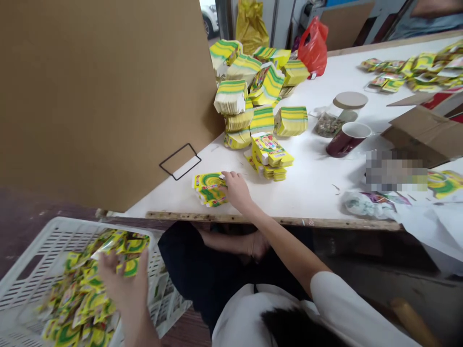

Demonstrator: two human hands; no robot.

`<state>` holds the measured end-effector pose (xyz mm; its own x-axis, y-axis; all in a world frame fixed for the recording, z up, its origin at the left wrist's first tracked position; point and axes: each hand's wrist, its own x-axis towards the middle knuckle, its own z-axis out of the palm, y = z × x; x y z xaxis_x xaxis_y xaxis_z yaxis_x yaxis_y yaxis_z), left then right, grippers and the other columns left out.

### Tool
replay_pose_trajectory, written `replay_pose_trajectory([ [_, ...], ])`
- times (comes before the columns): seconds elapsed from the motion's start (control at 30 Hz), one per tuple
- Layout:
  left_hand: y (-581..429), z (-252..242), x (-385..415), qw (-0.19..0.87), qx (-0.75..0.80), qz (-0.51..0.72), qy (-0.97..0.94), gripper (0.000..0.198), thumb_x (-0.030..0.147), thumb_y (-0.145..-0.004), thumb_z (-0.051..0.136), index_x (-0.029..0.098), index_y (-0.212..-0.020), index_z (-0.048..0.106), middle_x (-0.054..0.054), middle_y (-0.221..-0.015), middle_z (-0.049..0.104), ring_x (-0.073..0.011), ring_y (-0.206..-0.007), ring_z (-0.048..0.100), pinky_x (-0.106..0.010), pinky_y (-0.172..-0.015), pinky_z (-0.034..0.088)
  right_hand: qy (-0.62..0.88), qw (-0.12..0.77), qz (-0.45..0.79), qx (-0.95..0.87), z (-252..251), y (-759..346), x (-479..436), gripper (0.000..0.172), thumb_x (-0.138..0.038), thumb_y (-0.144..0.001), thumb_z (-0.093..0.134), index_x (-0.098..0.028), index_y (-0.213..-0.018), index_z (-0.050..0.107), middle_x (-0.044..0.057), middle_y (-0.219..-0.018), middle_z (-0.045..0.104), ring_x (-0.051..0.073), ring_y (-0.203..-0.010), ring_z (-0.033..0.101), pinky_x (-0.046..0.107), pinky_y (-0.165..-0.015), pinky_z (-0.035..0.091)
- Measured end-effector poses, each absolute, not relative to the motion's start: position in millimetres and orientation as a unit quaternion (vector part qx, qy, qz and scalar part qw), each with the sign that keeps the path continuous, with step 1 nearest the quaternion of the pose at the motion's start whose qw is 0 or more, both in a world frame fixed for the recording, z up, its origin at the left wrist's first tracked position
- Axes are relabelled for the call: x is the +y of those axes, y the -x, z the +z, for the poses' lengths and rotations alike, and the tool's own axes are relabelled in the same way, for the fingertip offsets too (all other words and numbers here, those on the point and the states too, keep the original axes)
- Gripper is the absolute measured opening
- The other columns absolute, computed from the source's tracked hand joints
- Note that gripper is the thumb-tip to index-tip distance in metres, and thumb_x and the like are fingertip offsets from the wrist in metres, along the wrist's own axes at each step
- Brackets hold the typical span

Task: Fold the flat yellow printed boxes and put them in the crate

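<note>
My left hand, slightly blurred, reaches over a white plastic basket at the lower left, its fingers spread. Beneath it lie many small yellow-green packets. On the white table, my right hand has its fingers closed at the right end of a yellow-green carton, which rests near the front edge on similar cartons. Just right of that hand stands a small pile of yellow cartons. Stacks of flat yellow-green cartons rise behind.
A large cardboard box takes up the left, near a black wire frame. Toward the right are a maroon mug, a lidded clear container, an open carton and more packets. A red bag stands behind.
</note>
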<state>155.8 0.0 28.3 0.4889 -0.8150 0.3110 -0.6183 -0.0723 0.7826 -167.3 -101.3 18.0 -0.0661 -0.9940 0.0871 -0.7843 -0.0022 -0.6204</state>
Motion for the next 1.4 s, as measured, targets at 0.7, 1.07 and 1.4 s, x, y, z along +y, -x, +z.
replay_pose_trajectory([
  [0.7, -32, -29, 1, 0.464, -0.497, -0.490, -0.545, 0.067, 0.045, -0.082, 0.078, 0.018, -0.137, 0.050, -0.014, -0.116, 0.071, -0.0222, -0.108, 0.069, -0.037, -0.097, 0.054, 0.647, 0.272, -0.315, 0.639, 22, 169, -113, 0.049, -0.003, -0.078, 0.067, -0.016, -0.121, 0.047, 0.013, -0.119, 0.062, 0.022, -0.101, 0.059, 0.034, -0.088, 0.045],
  [1.07, -1, -20, -5, 0.619, -0.389, -0.443, -0.519, 0.059, 0.069, -0.087, 0.060, 0.019, -0.117, 0.068, -0.011, -0.112, 0.073, -0.0251, -0.113, 0.067, -0.035, -0.098, 0.054, 0.566, 0.524, -0.430, 0.469, 12, 141, -5, 0.049, -0.009, -0.072, 0.075, -0.021, -0.114, 0.052, -0.006, -0.084, 0.054, 0.011, -0.070, 0.053, 0.024, -0.064, 0.042],
  [1.4, -5, -26, 12, 0.617, -0.376, -0.451, -0.524, 0.065, 0.066, -0.086, 0.063, 0.020, -0.132, 0.061, -0.014, -0.128, 0.068, -0.0299, -0.117, 0.066, -0.041, -0.102, 0.054, 0.510, 0.621, -0.445, 0.395, 10, 143, 8, 0.102, -0.018, -0.075, 0.074, -0.023, -0.159, 0.017, -0.001, -0.096, 0.061, 0.013, -0.076, 0.056, 0.025, -0.068, 0.045],
])
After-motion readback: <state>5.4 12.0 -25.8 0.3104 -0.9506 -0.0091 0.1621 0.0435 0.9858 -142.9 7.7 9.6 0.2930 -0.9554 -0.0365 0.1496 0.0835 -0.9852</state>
